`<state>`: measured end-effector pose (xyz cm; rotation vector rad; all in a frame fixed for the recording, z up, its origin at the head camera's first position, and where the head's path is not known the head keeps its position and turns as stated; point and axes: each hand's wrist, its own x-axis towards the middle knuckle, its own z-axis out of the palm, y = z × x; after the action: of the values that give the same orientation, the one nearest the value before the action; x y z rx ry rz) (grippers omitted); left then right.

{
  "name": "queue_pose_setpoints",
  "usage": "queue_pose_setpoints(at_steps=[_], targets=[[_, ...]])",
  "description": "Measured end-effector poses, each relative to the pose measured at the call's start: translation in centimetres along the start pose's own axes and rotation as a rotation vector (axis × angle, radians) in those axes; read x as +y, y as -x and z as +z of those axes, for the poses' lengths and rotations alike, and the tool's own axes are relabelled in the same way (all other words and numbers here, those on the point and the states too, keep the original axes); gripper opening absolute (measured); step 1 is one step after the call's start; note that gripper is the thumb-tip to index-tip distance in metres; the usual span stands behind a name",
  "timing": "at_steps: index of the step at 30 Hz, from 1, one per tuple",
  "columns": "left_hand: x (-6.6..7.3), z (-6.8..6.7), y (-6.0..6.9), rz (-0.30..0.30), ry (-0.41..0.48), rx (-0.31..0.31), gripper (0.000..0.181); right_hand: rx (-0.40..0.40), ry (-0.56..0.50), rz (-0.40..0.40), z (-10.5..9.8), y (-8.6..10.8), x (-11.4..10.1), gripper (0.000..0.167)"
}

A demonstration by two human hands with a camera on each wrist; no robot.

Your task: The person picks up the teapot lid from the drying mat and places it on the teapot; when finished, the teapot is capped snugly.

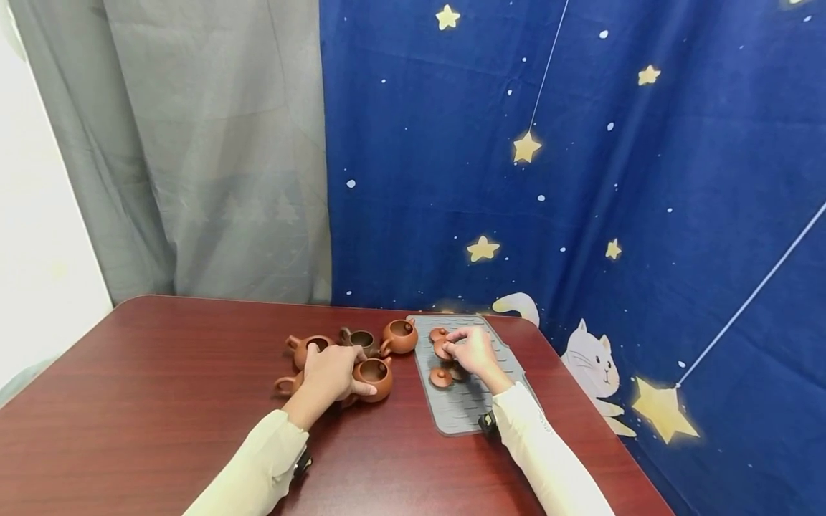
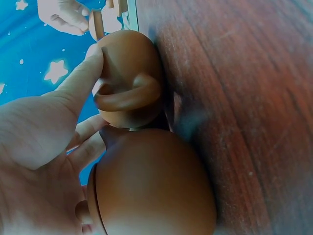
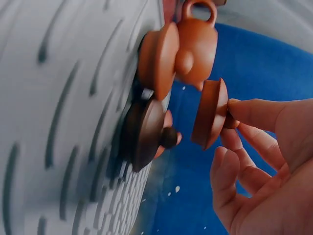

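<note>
My right hand (image 1: 474, 351) pinches the knob of a reddish-brown teapot lid (image 3: 210, 115), holding it tilted just above the grey mat. Two other lids, one reddish-brown (image 3: 159, 61) and one dark brown (image 3: 149, 134), lie close by on the mat. Nearer the front of the mat is another reddish-brown lid (image 1: 442, 378). My left hand (image 1: 330, 374) holds a lidless clay teapot (image 1: 374, 381), thumb against its rim and fingers on its far side. Beneath that palm stands a teapot (image 2: 156, 186) wearing its lid, mostly hidden in the head view.
Behind the left hand stand a reddish-brown teapot (image 1: 312, 345), a dark brown teapot (image 1: 363, 340) and another reddish-brown teapot (image 1: 401, 335), close together. The grey ridged mat (image 1: 458, 419) lies on the right of the dark red table (image 1: 161, 401). Curtains (image 1: 413, 179) hang behind.
</note>
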<state>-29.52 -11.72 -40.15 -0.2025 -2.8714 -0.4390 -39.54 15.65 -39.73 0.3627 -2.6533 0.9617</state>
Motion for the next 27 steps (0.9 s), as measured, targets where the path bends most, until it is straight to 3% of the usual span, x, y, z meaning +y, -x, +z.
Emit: queue_pose_setpoints(at_steps=[7, 16, 22, 27], targets=[[-0.1, 0.1, -0.2, 0.003, -0.01, -0.006, 0.058, -0.003, -0.081, -0.067, 0.2, 0.7, -1.9, 0.008], [-0.1, 0.4, -0.2, 0.006, 0.0, 0.002, 0.056, -0.032, -0.157, -0.063, 0.4, 1.4, -3.5, 0.01], [-0.2, 0.3, -0.1, -0.001, 0.003, 0.005, 0.057, -0.042, -0.16, -0.121, 0.7, 1.7, -4.4, 0.008], [0.0, 0.1, -0.1, -0.004, 0.001, -0.004, 0.056, -0.034, -0.14, -0.114, 1.3, 2.0, -4.8, 0.008]])
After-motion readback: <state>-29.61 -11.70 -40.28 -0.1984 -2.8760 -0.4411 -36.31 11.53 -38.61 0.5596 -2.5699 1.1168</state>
